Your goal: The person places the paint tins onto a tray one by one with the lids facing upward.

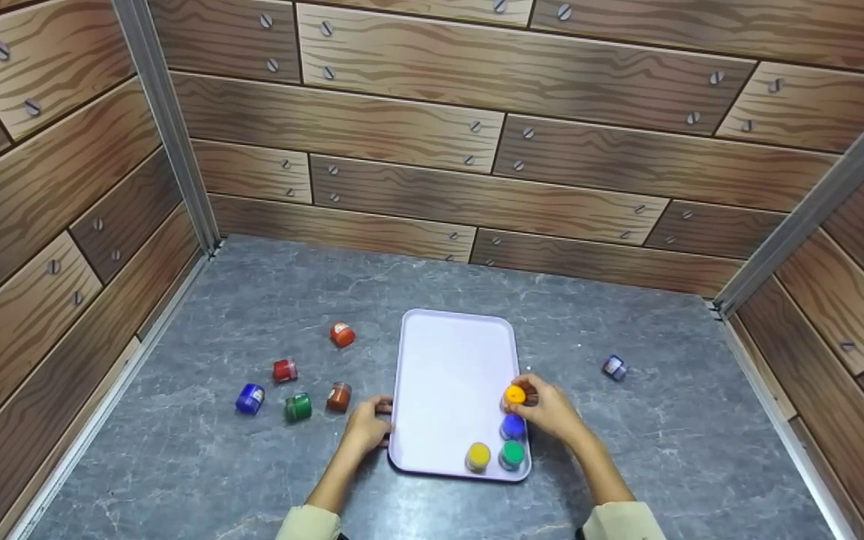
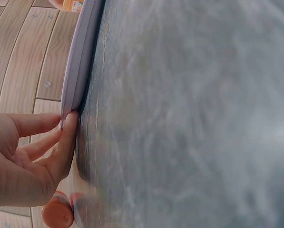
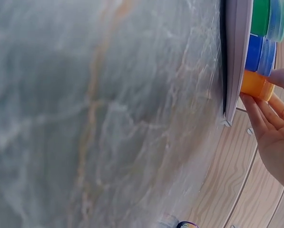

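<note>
A pale lilac tray (image 1: pixel 454 375) lies on the grey surface. My left hand (image 1: pixel 369 424) pinches the tray's left rim, thumb and fingertips at the edge in the left wrist view. My right hand (image 1: pixel 550 409) grips an orange paint jar (image 1: pixel 514 395) at the tray's right side, fingers curled round it. Just nearer stands a blue jar (image 1: pixel 512 427), then a green jar (image 1: pixel 511 455), in a line along the right rim. A yellow-lidded jar (image 1: pixel 478 456) stands left of the green one. In the right wrist view the orange jar (image 3: pixel 257 86) is right beside the blue one.
Left of the tray lie an orange-red jar (image 1: pixel 342 334), a red jar (image 1: pixel 285 370), a blue jar (image 1: pixel 250 399), a green jar (image 1: pixel 298 406) and a brown jar (image 1: pixel 339 397). A dark-labelled jar (image 1: pixel 615 367) lies at the right. Wood-patterned walls (image 1: pixel 402 135) surround the surface.
</note>
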Action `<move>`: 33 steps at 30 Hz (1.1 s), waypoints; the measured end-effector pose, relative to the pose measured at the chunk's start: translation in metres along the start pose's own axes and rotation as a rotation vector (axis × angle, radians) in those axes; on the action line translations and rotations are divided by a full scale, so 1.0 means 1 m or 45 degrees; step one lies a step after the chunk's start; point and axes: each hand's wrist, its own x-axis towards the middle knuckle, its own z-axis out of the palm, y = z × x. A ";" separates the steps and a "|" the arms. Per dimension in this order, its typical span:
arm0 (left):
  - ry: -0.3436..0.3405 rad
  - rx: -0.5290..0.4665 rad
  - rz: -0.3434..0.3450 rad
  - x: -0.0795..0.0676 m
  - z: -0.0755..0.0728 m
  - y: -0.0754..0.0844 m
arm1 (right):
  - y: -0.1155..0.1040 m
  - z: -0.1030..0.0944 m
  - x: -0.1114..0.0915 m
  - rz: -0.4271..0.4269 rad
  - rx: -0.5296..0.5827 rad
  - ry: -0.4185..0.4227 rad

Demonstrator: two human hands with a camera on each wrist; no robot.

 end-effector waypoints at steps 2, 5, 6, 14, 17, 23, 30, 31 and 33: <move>-0.002 0.003 0.000 0.000 0.000 0.000 | 0.001 -0.001 0.000 -0.018 0.017 -0.019; -0.002 0.003 0.000 0.000 0.000 -0.001 | -0.005 -0.003 -0.001 -0.038 0.050 -0.051; -0.001 0.005 0.003 -0.001 0.000 -0.001 | -0.005 -0.004 -0.001 -0.045 0.059 -0.065; 0.004 0.010 -0.009 -0.001 0.001 0.001 | 0.002 -0.007 0.005 -0.088 0.125 -0.193; 0.004 0.015 -0.011 -0.001 0.001 0.001 | 0.002 -0.008 0.006 -0.083 0.123 -0.213; -0.002 0.005 -0.001 -0.001 0.000 0.001 | -0.007 -0.012 0.004 -0.077 0.106 -0.225; -0.006 -0.015 0.010 -0.001 0.001 0.000 | -0.031 -0.023 -0.001 -0.110 0.186 -0.235; -0.007 -0.019 0.008 -0.001 0.001 0.000 | -0.030 -0.025 -0.001 -0.120 0.175 -0.232; -0.008 -0.024 0.006 -0.001 0.001 0.000 | -0.023 -0.027 0.001 -0.132 0.149 -0.239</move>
